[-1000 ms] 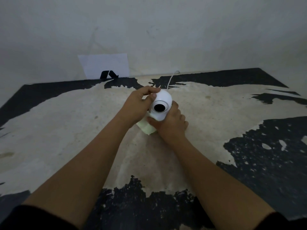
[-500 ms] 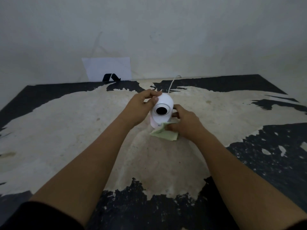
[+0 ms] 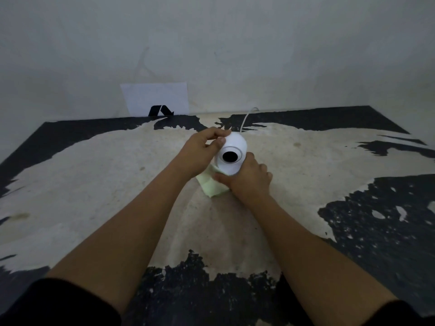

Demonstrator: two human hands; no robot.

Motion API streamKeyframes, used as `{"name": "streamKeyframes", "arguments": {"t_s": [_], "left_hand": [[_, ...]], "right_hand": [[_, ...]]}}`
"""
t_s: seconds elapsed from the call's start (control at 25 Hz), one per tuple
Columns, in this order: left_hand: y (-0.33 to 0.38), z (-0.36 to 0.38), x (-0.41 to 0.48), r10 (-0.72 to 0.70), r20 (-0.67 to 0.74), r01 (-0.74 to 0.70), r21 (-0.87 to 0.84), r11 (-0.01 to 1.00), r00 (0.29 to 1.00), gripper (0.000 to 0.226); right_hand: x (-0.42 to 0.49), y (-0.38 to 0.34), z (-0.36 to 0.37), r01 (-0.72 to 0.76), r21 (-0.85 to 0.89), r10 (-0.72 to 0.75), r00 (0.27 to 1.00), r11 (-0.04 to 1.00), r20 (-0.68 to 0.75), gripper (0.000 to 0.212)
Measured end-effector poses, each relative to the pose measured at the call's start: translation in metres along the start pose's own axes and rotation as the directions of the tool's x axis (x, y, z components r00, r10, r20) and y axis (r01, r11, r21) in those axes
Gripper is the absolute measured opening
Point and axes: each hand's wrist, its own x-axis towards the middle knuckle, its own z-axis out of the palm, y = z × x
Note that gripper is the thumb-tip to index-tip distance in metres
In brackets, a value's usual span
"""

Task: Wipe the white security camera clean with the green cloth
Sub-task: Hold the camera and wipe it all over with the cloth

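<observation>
The white security camera (image 3: 233,147) stands in the middle of the worn table, its round black lens facing me. My left hand (image 3: 200,151) grips its upper left side, thumb and fingers on the dome. My right hand (image 3: 249,180) presses the pale green cloth (image 3: 211,187) against the camera's lower front and right base. Part of the cloth sticks out to the lower left of that hand, the rest is hidden under the palm.
A white cable (image 3: 246,118) runs from behind the camera toward the wall. A white sheet of paper (image 3: 155,97) with a black mark leans against the wall at the back left. The tabletop (image 3: 94,184) is beige with peeling black patches.
My right hand has swung the cloth from the camera's right side back under its front base, toward the left. My left hand has kept its hold on the dome.
</observation>
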Motion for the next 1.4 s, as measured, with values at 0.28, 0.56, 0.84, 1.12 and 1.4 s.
{"name": "streamKeyframes", "arguments": {"t_s": [0.28, 0.56, 0.84, 1.12, 1.4], "left_hand": [[-0.004, -0.001, 0.0, 0.01, 0.008, -0.01, 0.024, 1.0, 1.0, 0.021], [0.001, -0.003, -0.002, 0.001, 0.016, -0.002, 0.055, 0.998, 1.0, 0.025], [0.002, -0.001, -0.002, -0.008, 0.022, 0.008, 0.023, 1.0, 1.0, 0.024], [0.0, 0.0, -0.003, 0.0, 0.004, 0.0, 0.019, 1.0, 1.0, 0.024], [0.001, 0.0, -0.002, -0.008, -0.002, 0.008, 0.021, 1.0, 1.0, 0.023]], "right_hand": [[0.013, 0.02, -0.028, 0.129, 0.185, -0.165, 0.966, 0.974, 0.197, 0.069], [0.037, 0.045, -0.051, 0.292, 0.121, -0.307, 0.941, 0.949, 0.142, 0.027], [0.028, 0.047, -0.032, 0.25, -0.026, -0.243, 0.955, 0.968, 0.168, 0.054], [-0.006, 0.001, 0.005, 0.001, 0.002, -0.001, 0.998, 1.0, -0.058, 0.087], [-0.005, 0.003, -0.006, 0.013, -0.064, -0.012, 1.0, 0.998, 0.018, 0.073]]}}
